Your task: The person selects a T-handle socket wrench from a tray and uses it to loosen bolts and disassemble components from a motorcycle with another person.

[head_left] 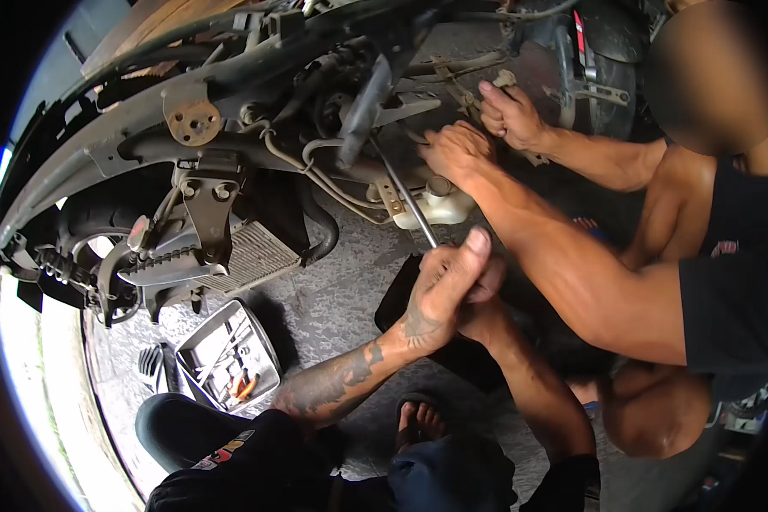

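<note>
My left hand (448, 286) is closed around the lower end of a long tool with a straight metal shaft (410, 200); its handle is hidden in the fist. The shaft slants up and left into the underside of a stripped motorcycle frame (256, 149), where its tip is lost among dark parts. Tucked right behind my left hand is my right hand (480, 317), its fingers mostly hidden, so its grip does not show. A white plastic reservoir (439, 209) with a round cap sits beside the shaft.
Facing me at the right, a co-worker reaches in with one hand (462, 154) at the frame and another hand (512, 118) closed beyond it. A metal tray (269, 346) of tools lies on the floor, below the radiator (252, 256). A wheel (614, 94) stands behind.
</note>
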{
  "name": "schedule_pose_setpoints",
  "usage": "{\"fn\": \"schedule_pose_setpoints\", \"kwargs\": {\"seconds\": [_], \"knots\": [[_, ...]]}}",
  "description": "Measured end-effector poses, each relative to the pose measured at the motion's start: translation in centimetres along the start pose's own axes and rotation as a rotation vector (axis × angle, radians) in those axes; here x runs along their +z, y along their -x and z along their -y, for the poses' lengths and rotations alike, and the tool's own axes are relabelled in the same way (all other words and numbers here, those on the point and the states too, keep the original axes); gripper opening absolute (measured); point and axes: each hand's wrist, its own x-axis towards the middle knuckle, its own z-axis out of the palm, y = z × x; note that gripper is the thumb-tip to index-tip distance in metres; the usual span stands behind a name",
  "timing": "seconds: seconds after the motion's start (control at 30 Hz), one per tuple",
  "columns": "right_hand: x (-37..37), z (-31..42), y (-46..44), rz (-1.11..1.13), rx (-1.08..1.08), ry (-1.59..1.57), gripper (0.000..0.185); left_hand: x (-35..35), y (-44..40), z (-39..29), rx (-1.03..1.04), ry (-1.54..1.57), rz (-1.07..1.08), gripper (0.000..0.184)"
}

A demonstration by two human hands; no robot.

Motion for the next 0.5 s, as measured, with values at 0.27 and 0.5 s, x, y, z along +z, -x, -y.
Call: {"fn": "schedule_pose_setpoints", "kwargs": {"seconds": [0.27, 0.5], "knots": [[-1.5, 0.2, 0.6, 0.189, 0.155, 0.459, 0.033, -2.8, 1.4, 2.2, 0.284, 0.290, 0.190, 0.048], [-1.7, 6.4, 0.0, 0.214, 0.254, 0.784, 0.034, -5.7, 2.2, 2.8, 0.401, 0.656, 0.233, 0.044]]}}
